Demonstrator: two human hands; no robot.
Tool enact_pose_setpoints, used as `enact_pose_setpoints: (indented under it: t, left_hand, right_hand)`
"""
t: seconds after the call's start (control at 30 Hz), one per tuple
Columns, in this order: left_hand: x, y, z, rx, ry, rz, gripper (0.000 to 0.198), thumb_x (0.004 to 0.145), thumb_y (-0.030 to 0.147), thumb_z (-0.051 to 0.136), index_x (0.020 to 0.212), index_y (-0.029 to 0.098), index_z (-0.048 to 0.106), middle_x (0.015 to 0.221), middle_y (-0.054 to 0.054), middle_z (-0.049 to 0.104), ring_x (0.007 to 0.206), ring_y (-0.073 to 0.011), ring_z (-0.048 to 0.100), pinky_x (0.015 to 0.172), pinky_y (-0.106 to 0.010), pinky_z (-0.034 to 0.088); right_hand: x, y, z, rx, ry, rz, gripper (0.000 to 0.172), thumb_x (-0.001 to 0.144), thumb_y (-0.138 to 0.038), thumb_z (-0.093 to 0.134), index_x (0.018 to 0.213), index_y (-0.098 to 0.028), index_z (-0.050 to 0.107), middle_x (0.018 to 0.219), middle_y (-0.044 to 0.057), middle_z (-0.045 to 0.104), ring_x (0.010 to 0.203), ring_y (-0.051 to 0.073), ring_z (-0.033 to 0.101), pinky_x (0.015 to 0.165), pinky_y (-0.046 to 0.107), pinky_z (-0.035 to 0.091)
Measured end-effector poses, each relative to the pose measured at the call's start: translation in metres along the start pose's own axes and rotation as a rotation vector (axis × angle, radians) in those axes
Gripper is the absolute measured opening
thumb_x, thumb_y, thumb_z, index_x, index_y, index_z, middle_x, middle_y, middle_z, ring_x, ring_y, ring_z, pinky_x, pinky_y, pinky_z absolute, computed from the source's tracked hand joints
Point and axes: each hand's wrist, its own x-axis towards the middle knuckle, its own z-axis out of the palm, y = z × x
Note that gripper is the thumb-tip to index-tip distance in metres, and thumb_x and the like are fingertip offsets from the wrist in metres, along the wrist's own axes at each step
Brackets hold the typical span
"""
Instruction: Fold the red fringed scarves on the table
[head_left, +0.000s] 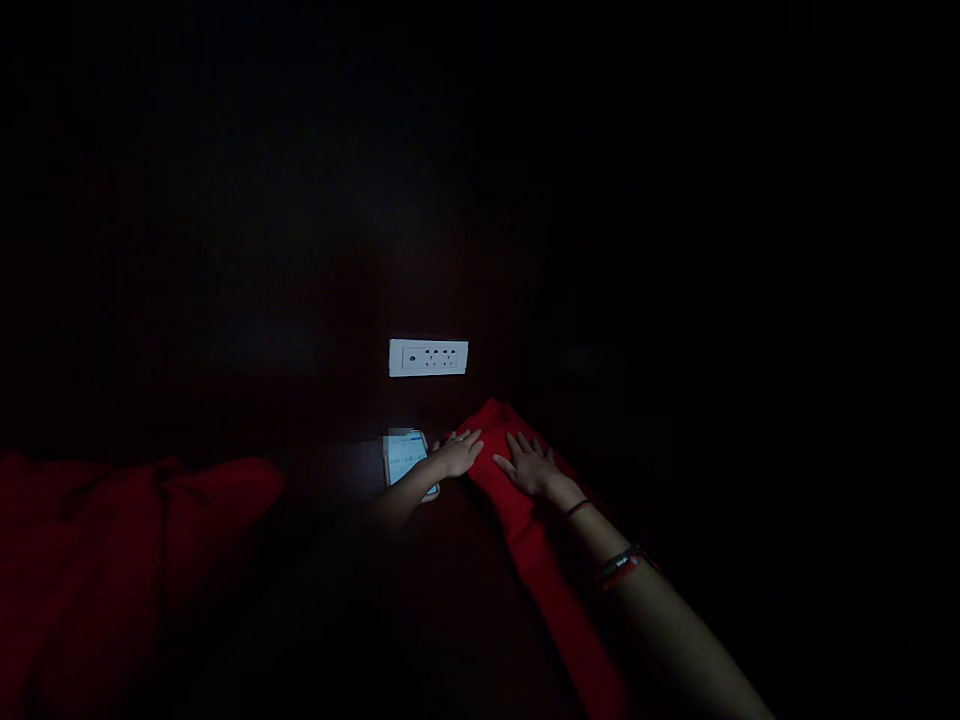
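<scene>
A long red cloth runs from the middle of the view down toward the lower right. On its far left edge rests my left hand, fingers stretched out. My right hand lies flat on the same cloth a little to the right, its fingers spread; dark and red bands circle that wrist and forearm. Behind my left wrist is a lit phone, partly covered by my forearm. What the far end of the cloth lies over is too dark to tell.
Just beyond the phone, a white socket panel is set in a dark surface. More red cloth lies at the lower left. Most of the surroundings are lost in darkness.
</scene>
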Motion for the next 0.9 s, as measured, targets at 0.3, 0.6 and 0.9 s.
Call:
enact_pose_setpoints:
  t: [0.3, 0.6, 0.9]
  left_hand:
    - [-0.080, 0.017, 0.008, 0.502, 0.146, 0.467, 0.045, 0.081, 0.038, 0.032, 0.125, 0.031, 0.027, 0.135, 0.001, 0.019, 0.123, -0.0248, 0.008, 0.096, -0.049, 0.009]
    - [-0.126, 0.020, 0.038, 0.597, 0.045, 0.516, 0.042, 0.080, 0.039, 0.034, 0.122, 0.033, 0.032, 0.134, 0.001, 0.022, 0.122, -0.0257, 0.013, 0.095, -0.050, 0.012]
    - [-0.158, 0.047, 0.065, 0.533, 0.004, 0.609, 0.042, 0.084, 0.038, 0.023, 0.125, 0.030, 0.028, 0.135, -0.001, 0.020, 0.123, -0.0219, 0.014, 0.097, -0.047, 0.011]
  right_hand:
    - [-0.084, 0.007, 0.026, -0.126, 0.231, 0.033, 0.067, 0.077, -0.059, 0.012, 0.131, -0.021, 0.006, 0.137, 0.008, 0.005, 0.122, 0.030, 0.003, 0.093, 0.050, 0.011]
    - [-0.197, 0.017, 0.071, -0.055, -0.019, 0.067, 0.060, 0.076, -0.060, 0.012, 0.129, -0.032, 0.011, 0.138, 0.006, 0.005, 0.121, 0.033, 0.008, 0.090, 0.054, 0.014]
    - [-0.161, 0.040, 0.023, 0.007, 0.251, -0.015, 0.046, 0.085, -0.029, 0.025, 0.125, -0.006, 0.028, 0.129, 0.016, 0.030, 0.119, 0.019, 0.024, 0.095, 0.027, 0.019]
